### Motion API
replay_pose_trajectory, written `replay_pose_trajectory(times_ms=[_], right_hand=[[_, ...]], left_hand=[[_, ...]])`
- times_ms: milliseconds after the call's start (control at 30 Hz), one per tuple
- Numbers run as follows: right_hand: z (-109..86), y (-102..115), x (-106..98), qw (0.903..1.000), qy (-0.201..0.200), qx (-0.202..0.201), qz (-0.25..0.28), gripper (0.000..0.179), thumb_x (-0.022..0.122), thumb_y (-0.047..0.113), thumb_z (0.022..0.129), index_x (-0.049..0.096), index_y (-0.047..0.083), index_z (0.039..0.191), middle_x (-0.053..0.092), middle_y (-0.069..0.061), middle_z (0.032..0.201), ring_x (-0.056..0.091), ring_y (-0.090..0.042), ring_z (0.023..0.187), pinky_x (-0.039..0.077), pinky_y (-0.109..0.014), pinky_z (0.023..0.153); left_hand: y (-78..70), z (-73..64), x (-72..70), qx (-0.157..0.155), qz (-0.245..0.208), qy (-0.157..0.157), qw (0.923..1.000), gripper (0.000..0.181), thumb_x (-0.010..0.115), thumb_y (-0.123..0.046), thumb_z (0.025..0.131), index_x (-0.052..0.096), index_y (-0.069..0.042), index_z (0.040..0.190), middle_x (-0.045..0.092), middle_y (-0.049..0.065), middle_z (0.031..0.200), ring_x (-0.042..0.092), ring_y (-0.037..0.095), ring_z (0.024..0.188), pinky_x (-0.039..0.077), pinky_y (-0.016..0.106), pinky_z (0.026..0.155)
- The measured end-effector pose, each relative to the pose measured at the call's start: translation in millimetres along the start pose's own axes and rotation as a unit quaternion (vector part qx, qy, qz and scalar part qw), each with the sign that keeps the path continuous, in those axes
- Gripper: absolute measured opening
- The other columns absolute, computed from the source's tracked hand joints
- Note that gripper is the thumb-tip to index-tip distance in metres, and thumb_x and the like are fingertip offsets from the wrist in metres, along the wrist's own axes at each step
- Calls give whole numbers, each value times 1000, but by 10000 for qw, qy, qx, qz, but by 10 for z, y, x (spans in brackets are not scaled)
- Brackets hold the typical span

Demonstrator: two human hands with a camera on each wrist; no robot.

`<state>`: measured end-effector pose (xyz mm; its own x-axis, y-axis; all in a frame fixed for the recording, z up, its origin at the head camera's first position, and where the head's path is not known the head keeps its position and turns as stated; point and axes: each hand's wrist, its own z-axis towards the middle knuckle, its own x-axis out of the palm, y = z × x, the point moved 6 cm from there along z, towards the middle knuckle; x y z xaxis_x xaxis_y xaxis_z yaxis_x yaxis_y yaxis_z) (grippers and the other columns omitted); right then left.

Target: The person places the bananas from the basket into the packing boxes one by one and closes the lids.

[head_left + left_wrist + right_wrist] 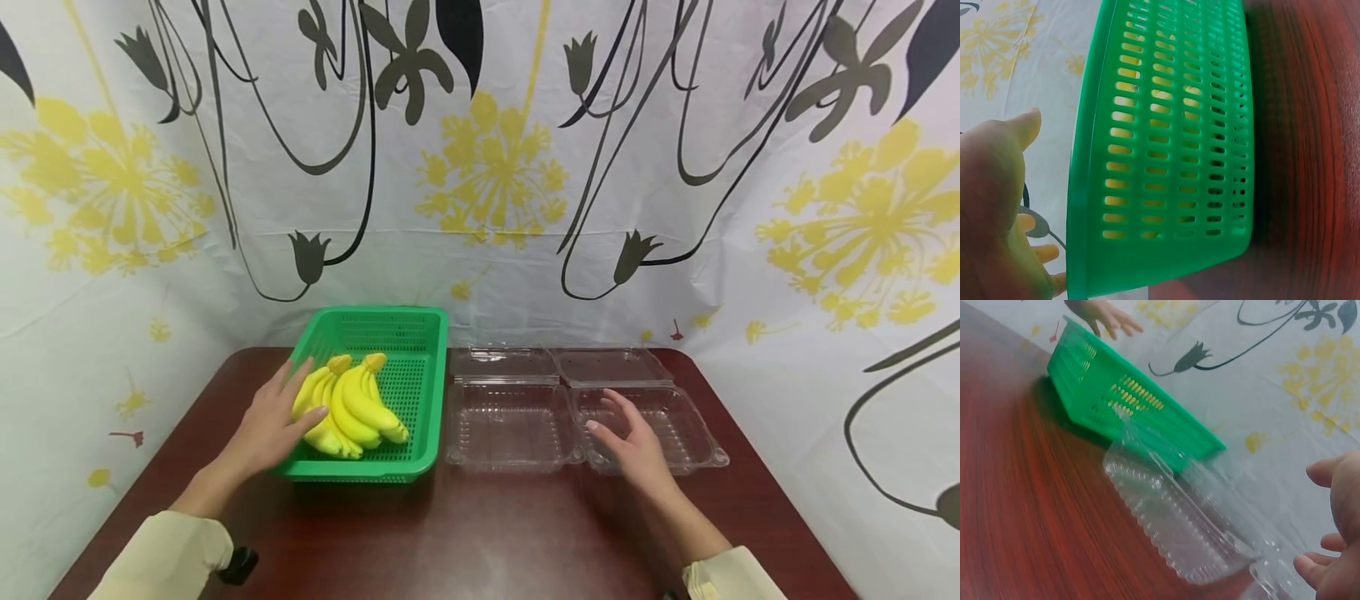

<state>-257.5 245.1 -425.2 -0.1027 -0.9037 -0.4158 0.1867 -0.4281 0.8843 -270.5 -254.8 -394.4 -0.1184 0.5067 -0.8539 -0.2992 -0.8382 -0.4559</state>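
Two bunches of yellow bananas (360,408) lie in a green plastic basket (431,392) at the left of the table. My left hand (270,417) hovers over the basket's left edge beside the bananas, fingers spread and holding nothing. In the left wrist view, that hand (997,200) is outside the basket wall (1166,156). My right hand (633,442) hangs above the right clear plastic clamshell box (690,425), fingers loosely bent with nothing in them. A second clear clamshell box (510,425) stands between that one and the basket. Both boxes have their lids raised open toward the wall.
The dark red wooden table (480,533) carries the basket and boxes near its back edge. Behind and at both sides hangs a white cloth (495,283) printed with flowers. A dark strap (238,567) shows at the left sleeve.
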Motion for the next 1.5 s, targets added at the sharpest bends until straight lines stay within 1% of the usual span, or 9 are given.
replay_pose_trajectory(times_ms=[100,167,267,400,667,900,1033,1200,1500], right_hand=[[10,39,54,9992,115,37,369,61,65,13,94,36,1,146,46,-26,140,47,-41,126,47,-26,90],[17,61,91,9979,217,89,606,61,64,10,94,35,0,147,44,-27,142,45,-42,128,45,-24,91],[22,85,147,9964,347,173,748,63,64,8,94,32,1,148,39,-27,146,39,-44,132,43,-37,99],[14,100,233,9947,489,327,838,67,63,6,93,28,1,150,31,-29,150,30,-45,137,33,-55,105],[-33,63,385,9913,713,671,880,70,63,8,94,23,3,152,23,-27,154,19,-41,142,23,-57,110],[-38,62,423,9927,625,771,680,70,64,10,93,26,5,151,24,-25,154,18,-41,143,22,-59,110],[-20,34,438,9926,547,860,665,69,64,10,93,26,6,151,22,-24,155,18,-41,142,24,-60,108],[-19,13,459,9934,332,875,656,68,65,9,92,29,7,150,23,-22,155,20,-41,142,26,-58,108],[-58,61,522,9954,181,660,670,67,66,6,91,32,4,149,26,-23,154,24,-40,141,23,-50,112]], left_hand=[[-19,16,17,33,-3,-53,10000,78,57,-39,97,16,-11,157,12,32,154,17,58,134,19,77,95],[-43,30,24,53,-49,-82,9999,77,58,-39,97,17,-11,157,12,32,154,17,58,134,19,77,95],[-80,58,41,126,-101,-116,9998,77,57,-39,97,17,-11,156,13,32,154,16,57,135,19,77,95],[-105,93,94,168,-211,-75,9996,78,59,-38,97,18,-10,156,13,32,154,16,57,135,18,75,98],[-109,117,177,-18,-507,123,9986,84,63,-35,94,15,-7,156,9,34,153,16,59,134,18,75,98],[-75,159,236,-260,-582,136,9979,79,61,-33,96,16,-4,155,7,35,153,12,59,135,14,75,99],[-120,205,277,-152,-295,17,9994,75,62,-33,95,25,-3,153,13,36,152,16,59,133,16,74,100],[-169,248,322,-100,34,-100,9999,73,62,-39,94,30,-8,152,19,32,152,19,56,135,16,72,101],[-273,333,416,-146,-416,157,9989,72,60,-34,97,26,-6,154,13,30,155,17,55,136,24,72,100]])
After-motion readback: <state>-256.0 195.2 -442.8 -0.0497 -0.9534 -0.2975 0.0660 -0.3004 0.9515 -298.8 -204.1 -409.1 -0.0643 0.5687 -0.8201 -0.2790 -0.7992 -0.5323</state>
